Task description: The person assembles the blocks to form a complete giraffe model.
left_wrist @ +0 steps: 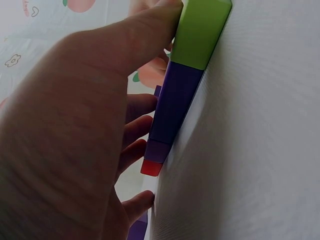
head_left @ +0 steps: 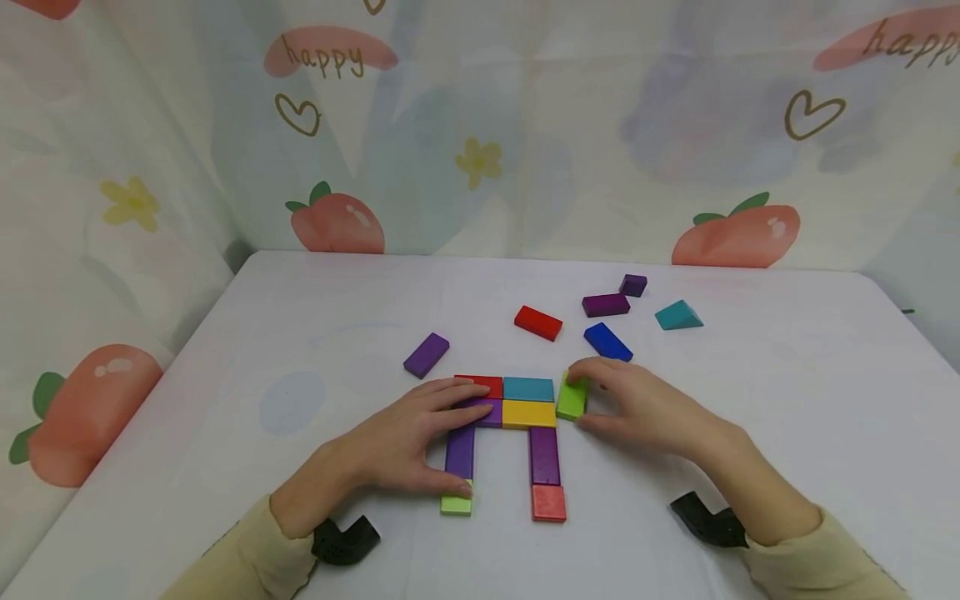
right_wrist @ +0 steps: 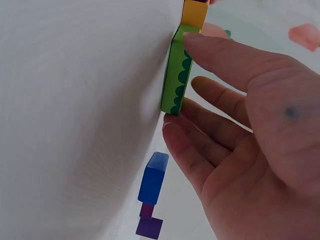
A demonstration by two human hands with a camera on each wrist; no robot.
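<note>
Flat coloured blocks form a table-like shape with two legs on the white tabletop. A red block (head_left: 492, 382) and a teal block (head_left: 528, 389) make its upper row; a purple block (head_left: 492, 417) and a yellow block (head_left: 529, 414) lie below. Each leg has a purple block, ending in a light green block (head_left: 456, 506) at left and a pinkish-red block (head_left: 549, 504) at right. My left hand (head_left: 393, 437), fingers spread, rests over the left side, thumb at the light green block (left_wrist: 202, 35). My right hand (head_left: 652, 408) pinches a green block (right_wrist: 176, 75) beside the yellow block's right end.
Loose blocks lie farther back: a purple block (head_left: 427, 356), a red block (head_left: 538, 323), a blue block (head_left: 608, 342), a dark purple block (head_left: 606, 306), a small purple block (head_left: 634, 286) and a teal triangular block (head_left: 678, 316). A patterned curtain (head_left: 525, 125) hangs behind the table.
</note>
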